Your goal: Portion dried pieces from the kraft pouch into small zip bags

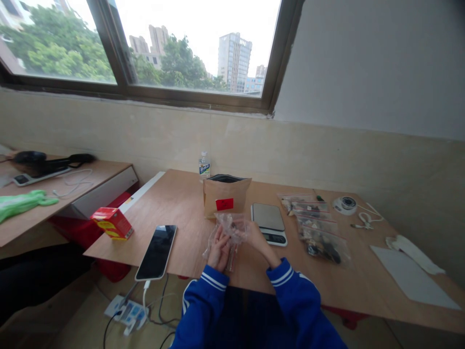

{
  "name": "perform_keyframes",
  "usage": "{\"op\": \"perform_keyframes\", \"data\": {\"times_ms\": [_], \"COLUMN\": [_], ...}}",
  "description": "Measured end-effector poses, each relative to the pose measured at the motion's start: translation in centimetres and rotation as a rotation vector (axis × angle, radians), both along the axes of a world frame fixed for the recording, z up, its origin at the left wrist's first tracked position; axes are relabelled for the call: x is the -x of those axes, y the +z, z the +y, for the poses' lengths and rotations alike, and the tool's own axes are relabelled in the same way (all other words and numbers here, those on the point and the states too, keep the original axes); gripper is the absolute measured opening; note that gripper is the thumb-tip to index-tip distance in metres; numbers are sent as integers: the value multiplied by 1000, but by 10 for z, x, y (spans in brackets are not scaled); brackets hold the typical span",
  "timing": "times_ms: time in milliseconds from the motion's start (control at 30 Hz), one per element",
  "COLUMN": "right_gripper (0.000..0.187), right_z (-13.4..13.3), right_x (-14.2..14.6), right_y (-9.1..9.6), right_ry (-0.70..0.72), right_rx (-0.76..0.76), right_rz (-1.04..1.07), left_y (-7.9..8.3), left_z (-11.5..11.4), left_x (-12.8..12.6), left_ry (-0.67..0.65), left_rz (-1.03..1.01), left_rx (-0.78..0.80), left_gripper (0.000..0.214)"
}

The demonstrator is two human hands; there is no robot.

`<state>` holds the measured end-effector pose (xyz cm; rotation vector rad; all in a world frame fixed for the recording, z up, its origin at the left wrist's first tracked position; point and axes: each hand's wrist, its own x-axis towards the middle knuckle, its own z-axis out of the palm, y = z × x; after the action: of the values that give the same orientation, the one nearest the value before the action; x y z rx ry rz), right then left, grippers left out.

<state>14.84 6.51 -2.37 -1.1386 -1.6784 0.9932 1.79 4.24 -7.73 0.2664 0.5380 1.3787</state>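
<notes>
A crumpled clear plastic bag (232, 229) is between my two hands, close to the table's front edge. My left hand (218, 249) has its fingers closed on the lower left part of the bag. From the right, my right hand (252, 233) grips the bag's upper side, its fingers partly behind the plastic. Whether anything lies inside the bag is hard to make out. Just behind my hands stands an open brown paper pouch (227, 191) with a red label (224, 204). A kitchen scale (268, 218) sits right of the pouch.
Several zip bags with dark and pale pieces (321, 242) lie right of the scale. A phone (157, 252) on a charging cable and a red box (112, 223) are at left. A bottle (204, 165), a dome camera (344, 205) and a white sheet (410, 276) are also on the table.
</notes>
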Motion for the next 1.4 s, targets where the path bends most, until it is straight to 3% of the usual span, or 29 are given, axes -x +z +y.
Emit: {"op": "perform_keyframes", "data": {"times_ms": [200, 300, 433, 567, 667, 767, 867, 1033, 1167, 1267, 1400], "right_gripper": [23, 20, 20, 24, 21, 19, 24, 32, 43, 44, 46], "right_z": [5, 4, 0, 12, 36, 56, 61, 31, 0, -11, -13], "right_x": [4, 3, 2, 16, 31, 39, 36, 20, 4, -13, -34], "right_y": [5, 18, 63, 124, 146, 140, 127, 120, 90, 63, 60], "right_ry": [-153, -252, -360, -483, -520, -415, -301, -286, -350, -289, -432], "right_rx": [-71, -100, -195, -492, -651, -639, -584, -621, -401, -139, -92], "right_rz": [-96, -86, -11, -61, -194, -397, -508, -406, -239, -137, 89], "left_y": [8, 9, 8, 8, 9, 11, 13, 9, 8, 21, 57], "left_z": [0, 0, 1, 0, 0, -1, -2, 0, 0, -6, -19], "left_x": [0, 0, 0, 1, 1, 1, 2, 2, -3, -3, 15], "left_ry": [25, 79, 97, 81, 67, 57, 41, 27, 16, -55, -192], "left_rz": [-27, -21, -29, -25, -22, -11, 24, 29, 26, 96, 257], "left_rx": [19, 75, 113, 155, 134, 147, 138, 95, 5, -73, -161], "left_gripper": [42, 38, 39, 42, 42, 41, 42, 40, 40, 40, 39]}}
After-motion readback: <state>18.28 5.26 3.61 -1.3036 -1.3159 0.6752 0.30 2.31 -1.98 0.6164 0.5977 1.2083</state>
